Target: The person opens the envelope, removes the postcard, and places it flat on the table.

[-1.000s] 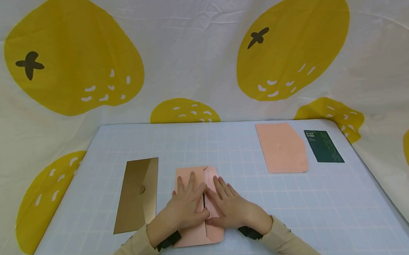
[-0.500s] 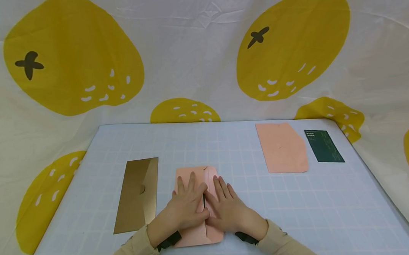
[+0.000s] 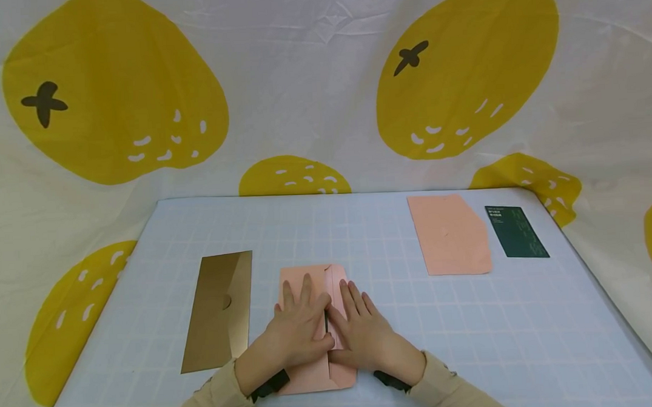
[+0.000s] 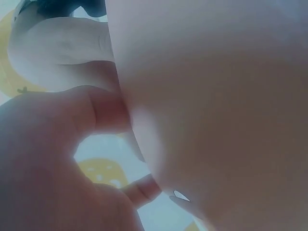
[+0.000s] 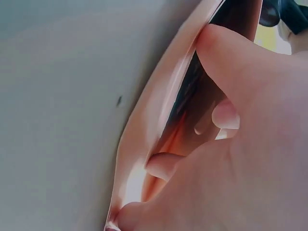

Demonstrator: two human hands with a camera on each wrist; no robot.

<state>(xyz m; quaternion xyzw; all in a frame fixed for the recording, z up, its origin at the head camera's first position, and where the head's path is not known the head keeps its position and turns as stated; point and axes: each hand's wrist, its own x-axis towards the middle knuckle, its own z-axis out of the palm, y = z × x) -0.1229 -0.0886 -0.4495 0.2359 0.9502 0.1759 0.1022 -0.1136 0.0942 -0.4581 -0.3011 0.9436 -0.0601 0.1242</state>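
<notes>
A pink envelope (image 3: pixel 303 377) lies upright on the table in front of the person, its narrow flap (image 3: pixel 341 370) along the right side. Over its main panel the left hand (image 3: pixel 299 332) rests with spread, fairly straight fingers. The right hand (image 3: pixel 370 338) lies across the flap, fingers straight and pointing up and left, its thumb near the left thumb. Between the panel and flap runs a thin dark gap. In the right wrist view, the right hand's fingertips touch the edge of the envelope (image 5: pixel 139 144), and something dark shows inside.
To the left lies a gold envelope (image 3: pixel 213 311) with a round notch. At the back right are another pink envelope (image 3: pixel 448 240) and a dark green card (image 3: pixel 517 231) with pale print. All lie on a pale checked tablecloth (image 3: pixel 528 340), with a patterned curtain (image 3: pixel 298 77) behind.
Over the last second the right hand and forearm have shifted slightly left across the flap, the thumb tucking closer to the left thumb. The left hand and envelope look unmoved.
</notes>
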